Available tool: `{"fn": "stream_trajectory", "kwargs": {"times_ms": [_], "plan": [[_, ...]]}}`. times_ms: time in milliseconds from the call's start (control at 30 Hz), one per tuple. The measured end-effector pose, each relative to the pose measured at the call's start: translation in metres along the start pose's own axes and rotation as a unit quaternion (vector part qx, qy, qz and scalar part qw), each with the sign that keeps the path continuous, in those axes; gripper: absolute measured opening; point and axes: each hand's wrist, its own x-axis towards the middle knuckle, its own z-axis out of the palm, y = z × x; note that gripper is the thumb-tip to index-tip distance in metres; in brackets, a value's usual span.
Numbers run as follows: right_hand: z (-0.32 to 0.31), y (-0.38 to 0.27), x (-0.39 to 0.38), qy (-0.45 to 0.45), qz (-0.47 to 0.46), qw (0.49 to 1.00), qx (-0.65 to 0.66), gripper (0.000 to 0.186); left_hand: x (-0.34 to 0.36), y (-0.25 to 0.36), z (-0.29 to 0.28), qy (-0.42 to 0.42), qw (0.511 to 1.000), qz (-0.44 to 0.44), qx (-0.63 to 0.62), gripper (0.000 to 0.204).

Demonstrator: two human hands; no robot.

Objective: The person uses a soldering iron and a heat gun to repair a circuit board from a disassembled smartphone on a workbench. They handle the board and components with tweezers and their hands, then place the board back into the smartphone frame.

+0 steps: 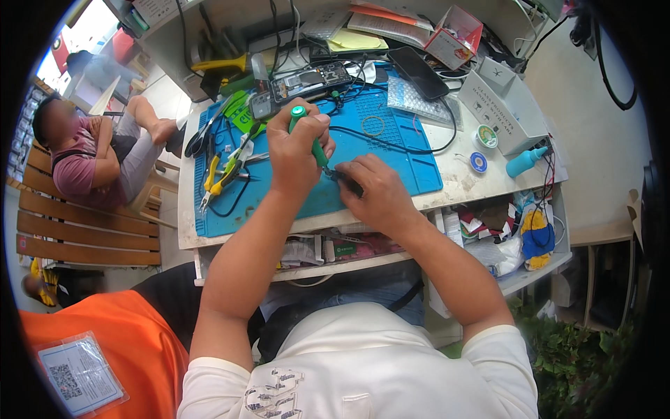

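Note:
My left hand (299,150) is closed around a screwdriver (319,152) with a green handle, its tip pointing down toward my right hand (380,194). The fingers of that right hand pinch a small dark part (347,183), too hidden to name, just beside the tip. Both hands are over the front of a blue work mat (412,164). Beyond them lies an opened phone (310,82) with its insides showing. To the left of my left hand are yellow-and-black pliers (222,180) and other hand tools.
A black phone (419,72) lies on bubble wrap (406,96) at the back. On the right stand a white box (513,105), a round tin (486,137), a blue spool (478,163) and a teal bottle (526,162). A cluttered open drawer (377,260) juts out below. Someone sits left (91,150); someone in orange (118,335) is beside me.

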Motion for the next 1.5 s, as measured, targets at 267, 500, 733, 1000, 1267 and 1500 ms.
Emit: {"fn": "stream_trajectory", "kwargs": {"times_ms": [267, 500, 733, 1000, 1267, 1500], "plan": [[0.004, 0.002, 0.000, 0.022, -0.029, 0.999, -0.014, 0.022, -0.002, 0.007, 0.044, 0.056, 0.994, 0.081, 0.050, 0.012], [0.001, -0.002, 0.000, -0.010, -0.010, 1.000, -0.025, 0.020, -0.003, 0.005, 0.005, -0.002, 1.000, -0.022, 0.018, 0.015], [0.002, 0.000, -0.001, -0.016, -0.006, 0.999, -0.030, 0.020, 0.001, 0.009, 0.041, 0.117, 0.993, 0.033, 0.013, 0.019], [0.001, -0.002, 0.000, -0.014, -0.006, 1.000, -0.027, 0.021, 0.000, 0.011, 0.004, 0.018, 0.999, 0.003, 0.039, 0.014], [0.002, -0.002, 0.000, -0.016, -0.007, 0.999, -0.034, 0.020, 0.005, -0.002, 0.017, 0.091, 0.992, 0.041, 0.080, 0.018], [0.003, -0.001, 0.000, -0.007, -0.018, 0.999, -0.030, 0.019, 0.007, 0.009, 0.005, 0.094, 0.994, 0.037, 0.052, 0.019]]}}
